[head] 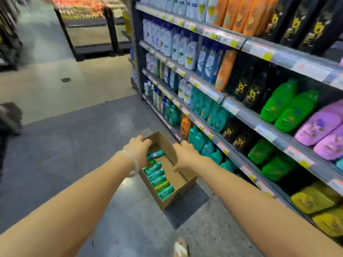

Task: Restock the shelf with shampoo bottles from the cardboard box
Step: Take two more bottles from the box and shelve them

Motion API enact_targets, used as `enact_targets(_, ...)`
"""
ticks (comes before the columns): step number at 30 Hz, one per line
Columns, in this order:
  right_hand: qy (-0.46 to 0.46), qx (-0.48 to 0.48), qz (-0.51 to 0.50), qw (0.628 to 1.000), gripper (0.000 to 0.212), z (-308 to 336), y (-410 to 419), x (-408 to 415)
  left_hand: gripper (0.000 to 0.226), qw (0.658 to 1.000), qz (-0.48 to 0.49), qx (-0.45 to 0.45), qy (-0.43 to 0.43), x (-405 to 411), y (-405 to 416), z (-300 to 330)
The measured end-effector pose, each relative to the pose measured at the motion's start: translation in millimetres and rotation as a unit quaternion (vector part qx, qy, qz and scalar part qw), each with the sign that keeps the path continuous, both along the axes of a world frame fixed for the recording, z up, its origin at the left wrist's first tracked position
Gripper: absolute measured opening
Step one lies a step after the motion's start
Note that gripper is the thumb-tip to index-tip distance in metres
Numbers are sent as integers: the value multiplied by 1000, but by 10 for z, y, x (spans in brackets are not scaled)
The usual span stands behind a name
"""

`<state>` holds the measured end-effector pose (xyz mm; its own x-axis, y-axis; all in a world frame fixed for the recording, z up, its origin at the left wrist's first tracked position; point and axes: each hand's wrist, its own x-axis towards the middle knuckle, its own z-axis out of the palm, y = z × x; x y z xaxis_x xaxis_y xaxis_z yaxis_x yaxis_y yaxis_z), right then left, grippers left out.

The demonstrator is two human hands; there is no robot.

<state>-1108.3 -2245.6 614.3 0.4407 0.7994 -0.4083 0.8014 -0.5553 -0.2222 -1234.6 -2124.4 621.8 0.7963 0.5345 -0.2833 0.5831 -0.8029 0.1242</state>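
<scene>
Restocking is being judged barely begun: the cardboard box [182,179], lying at six o'clock of the shelf [230,108], is being gripped at its walls by the left hand [138,150] and right hand [185,154] (fingers curled over), shampoo bottles [159,179] lying inside in a row.
</scene>
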Motion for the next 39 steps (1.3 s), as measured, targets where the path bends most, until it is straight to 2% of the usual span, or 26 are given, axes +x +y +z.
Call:
enact_targets(6, 16, -39, 20, 999, 75, -317, 1006, 286, 75, 999, 36, -12, 39, 122, 913, -259)
enact_targets(9, 41, -52, 9, 998, 68, -468, 1531, 539, 76, 997, 38, -27, 58, 357, 1463, -319)
enact_targets(14, 53, -69, -9, 996, 68, -590, 2274, 958, 79, 996, 25, -22, 87, 840, 2349, -343)
enact_targets(21, 77, -74, -75, 991, 78, -875, 3224, 1578, 76, 991, -52, -23, 125, 1601, 3507, -658)
enact_targets(25, 105, -75, -163, 978, 76, -1183, 3719, 1912, 81, 977, -128, -29, 167, 2172, 4172, -991)
enact_targets(32, 187, -84, -325, 923, 84, -1934, 4244, 2252, 76, 948, -219, -79, 217, 2949, 4883, -1828)
enact_targets(39, 237, -102, -423, 868, 78, -3254, 4223, 2330, 70, 908, -277, -120, 289, 3145, 4897, -3364)
